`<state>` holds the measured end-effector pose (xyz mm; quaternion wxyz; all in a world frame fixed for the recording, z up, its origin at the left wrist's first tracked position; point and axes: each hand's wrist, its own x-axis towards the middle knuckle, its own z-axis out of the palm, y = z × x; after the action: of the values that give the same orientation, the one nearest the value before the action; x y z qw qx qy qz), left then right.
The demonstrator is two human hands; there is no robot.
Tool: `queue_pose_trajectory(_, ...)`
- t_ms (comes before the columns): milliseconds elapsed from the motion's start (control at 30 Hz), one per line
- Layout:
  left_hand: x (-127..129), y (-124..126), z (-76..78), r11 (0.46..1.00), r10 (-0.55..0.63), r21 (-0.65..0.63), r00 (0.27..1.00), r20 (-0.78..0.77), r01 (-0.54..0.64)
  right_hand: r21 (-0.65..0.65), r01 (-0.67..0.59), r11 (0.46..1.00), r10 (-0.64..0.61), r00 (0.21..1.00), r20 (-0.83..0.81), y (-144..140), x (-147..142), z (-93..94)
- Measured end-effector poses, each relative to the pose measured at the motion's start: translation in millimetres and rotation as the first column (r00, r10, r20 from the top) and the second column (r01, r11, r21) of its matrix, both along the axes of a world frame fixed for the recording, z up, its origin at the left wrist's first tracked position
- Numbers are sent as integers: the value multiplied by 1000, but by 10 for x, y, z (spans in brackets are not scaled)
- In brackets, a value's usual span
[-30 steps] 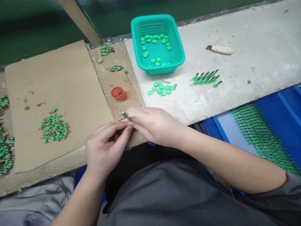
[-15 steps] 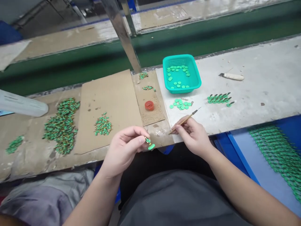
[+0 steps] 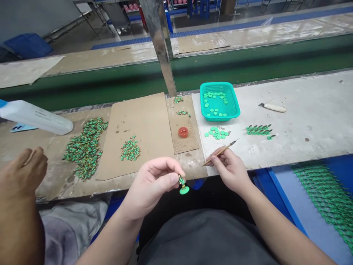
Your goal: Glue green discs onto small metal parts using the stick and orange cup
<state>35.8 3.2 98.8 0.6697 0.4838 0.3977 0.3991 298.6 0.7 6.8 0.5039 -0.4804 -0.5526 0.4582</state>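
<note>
Figurine with round green base: in air, just outside near edge of counter | left hand: thumb and forefinger grasp this figurine | right hand: fingers grasp thin brush at near edge | red cup: on cardboard | basket with green discs: by far edge

I see room for the right hand between the basket and white tool; green discs block the basket's front.

Left hand now apart from right hand; co-worker's hand newly in view
</note>
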Motion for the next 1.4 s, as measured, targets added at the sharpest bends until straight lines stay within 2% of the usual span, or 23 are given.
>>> queue_pose_trajectory(267, 89, 42, 25, 995, 11, -104, 999, 45, -6, 17, -4, 1000, 4, 1000, -7, -8, -2, 12)
queue_pose_trajectory(367, 106, 59, 13, 996, 14, -92, 1000, 8, -14, 26, -4, 1000, 4, 1000, -12, -4, -6, 12)
queue_pose_trajectory(433, 110, 79, -58, 999, 42, -8, 994, -99, -43, 29, -3, 1000, 3, 1000, -17, 5, -9, 18)
queue_pose_trajectory(500, 110, 104, -194, 984, 125, 154, 954, -271, -86, 29, -6, 1000, 7, 1000, -17, 17, -11, 28)
queue_pose_trajectory(567, 110, 128, -375, 931, 235, 356, 873, -427, -77, 21, -15, 1000, 15, 1000, -7, 32, -10, 42)
queue_pose_trajectory(633, 109, 141, -559, 861, 317, 509, 803, -505, -20, 5, -25, 1000, 24, 1000, 11, 47, -7, 54)
queue_pose_trajectory(700, 109, 139, -700, 819, 350, 573, 777, -523, 17, -12, -29, 999, 30, 999, 21, 64, -5, 65)
queue_pose_trajectory(767, 111, 129, -777, 808, 364, 589, 771, -522, 17, -8, -37, 999, 37, 999, 40, 82, -3, 78)
queue_pose_trajectory(1067, 125, 96, -775, 796, 359, 605, 773, -522, 39, 230, -139, 963, 37, 917, 397, 161, 14, 206)
queue_pose_trajectory(1233, 125, 96, -786, 789, 352, 611, 769, -533, 62, 236, -168, 957, 49, 896, 441, 201, -3, 232)
queue_pose_trajectory(1400, 122, 91, -789, 788, 344, 611, 773, -533, 70, 156, -153, 976, 62, 879, 473, 250, -13, 284)
